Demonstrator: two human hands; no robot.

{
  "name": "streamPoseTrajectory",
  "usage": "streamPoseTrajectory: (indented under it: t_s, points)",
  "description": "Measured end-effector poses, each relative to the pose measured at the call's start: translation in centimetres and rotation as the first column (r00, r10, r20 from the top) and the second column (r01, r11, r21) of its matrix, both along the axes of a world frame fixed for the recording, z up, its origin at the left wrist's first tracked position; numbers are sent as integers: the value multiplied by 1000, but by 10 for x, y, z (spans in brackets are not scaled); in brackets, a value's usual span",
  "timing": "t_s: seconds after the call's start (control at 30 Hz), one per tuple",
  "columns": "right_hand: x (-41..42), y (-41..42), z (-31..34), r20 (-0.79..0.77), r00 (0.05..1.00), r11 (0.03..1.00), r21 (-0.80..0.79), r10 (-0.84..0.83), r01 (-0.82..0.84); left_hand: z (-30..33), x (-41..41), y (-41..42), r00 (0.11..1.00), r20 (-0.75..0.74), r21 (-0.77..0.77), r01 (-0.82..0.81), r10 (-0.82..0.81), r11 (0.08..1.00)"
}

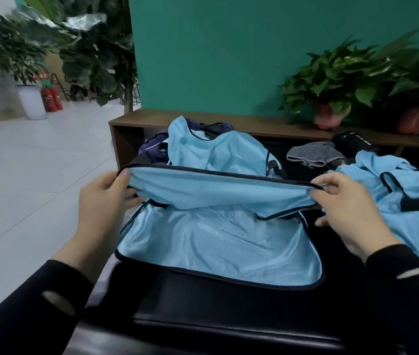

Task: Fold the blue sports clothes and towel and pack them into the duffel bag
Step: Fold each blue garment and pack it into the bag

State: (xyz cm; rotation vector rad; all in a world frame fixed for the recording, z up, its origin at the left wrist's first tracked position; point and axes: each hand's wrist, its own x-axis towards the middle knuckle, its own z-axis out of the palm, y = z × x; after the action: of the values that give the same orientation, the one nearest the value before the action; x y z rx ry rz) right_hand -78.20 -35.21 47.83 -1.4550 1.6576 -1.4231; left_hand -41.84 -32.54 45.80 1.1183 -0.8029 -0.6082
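While both hands pinch its dark-trimmed hem, the light blue mesh vest (218,226) lies spread on the black bench (228,316), its fabric thin, shiny and edged in navy piping. The left hand (103,201) grips the hem's left corner between thumb and curled fingers; the right hand (346,203) pinches the right corner. That lifted hem runs left to right, folded back toward the vest's far end, which drapes over a dark duffel bag (152,149). Right of the vest lies another crumpled blue garment (408,201); a grey cloth (315,155) sits behind it.
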Motion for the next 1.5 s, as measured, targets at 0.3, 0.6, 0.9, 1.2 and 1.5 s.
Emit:
streamPoseTrajectory:
  t_s: [0.3, 0.6, 0.9, 1.2, 1.5]
  points:
    - [-11, -16, 90, -29, 990, 799, -593, -138, 94, 51, -5, -24, 988, 130, -180, 108, -85, 978]
    - [-34, 67, -50, -618, 768, 913, -196, 169, -359, -38, 36, 29, 544, 794, 276, 77, -272, 958]
    - [-48, 86, -62, -658, 582, 862, 222, 477, -456, -49, 55, 48, 281, 916, 306, -32, -286, 951]
    - [-42, 75, -67, -769, 513, 883, 139, 382, -448, -54, 68, 57, 49, 962, 254, 186, -267, 949]
    - [-27, 82, -60, -599, 747, 952, 97, 289, -291, -40, 33, 63, 86, 941, 331, -32, -327, 943]
